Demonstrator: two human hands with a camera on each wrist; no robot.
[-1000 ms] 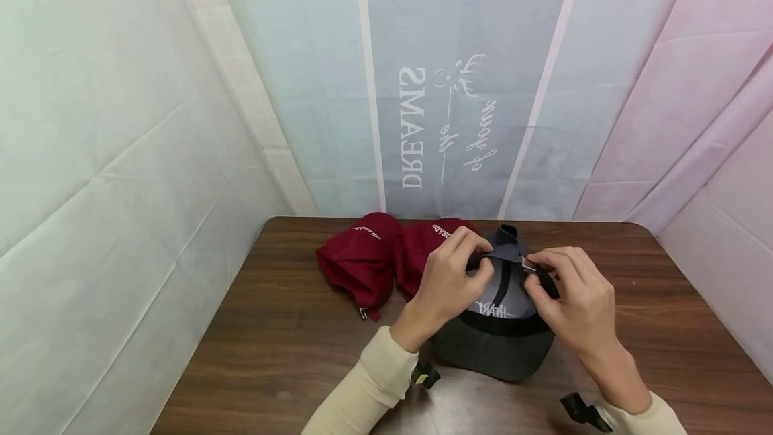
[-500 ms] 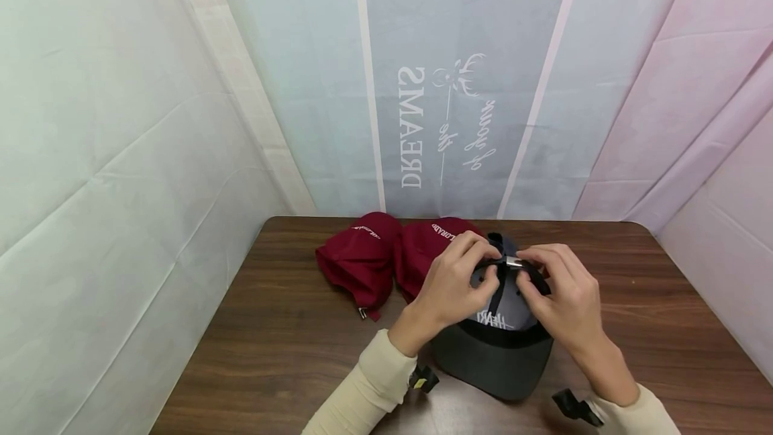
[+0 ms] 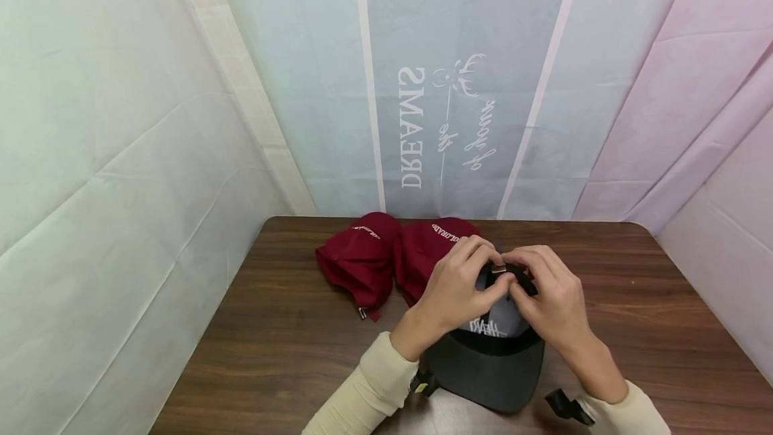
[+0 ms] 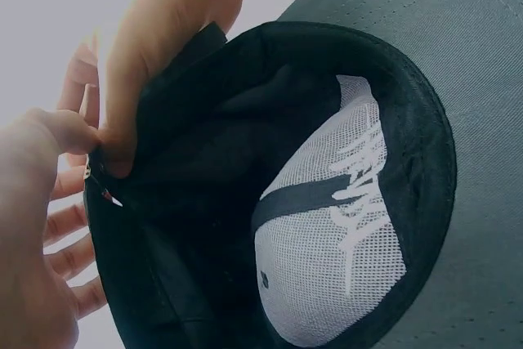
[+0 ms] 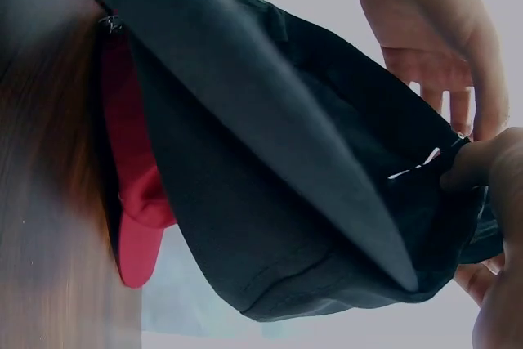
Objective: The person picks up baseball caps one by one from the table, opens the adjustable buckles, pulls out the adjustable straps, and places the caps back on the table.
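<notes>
A dark grey baseball cap (image 3: 486,374) is held with its brim toward me and its inside facing up. White lettering shows through the mesh front (image 4: 327,226) in the left wrist view. My left hand (image 3: 459,284) pinches the back strap beside its small metal buckle (image 3: 498,268). Close by on the right, my right hand (image 3: 552,297) pinches the same strap between thumb and fingers. The thumbs nearly meet at the strap in the head view. Fingers hide part of the buckle and the strap end.
Two dark red caps with white lettering, one on the left (image 3: 359,257) and one beside it (image 3: 419,254), lie at the back of the wooden table (image 3: 272,354). Fabric curtains (image 3: 290,86) stand behind and at both sides.
The grey cap has tilted and come nearer me, its brim lower. Both hands have drawn together at the strap, the right moving left. The loose strap end no longer stands up. Red caps have stayed put.
</notes>
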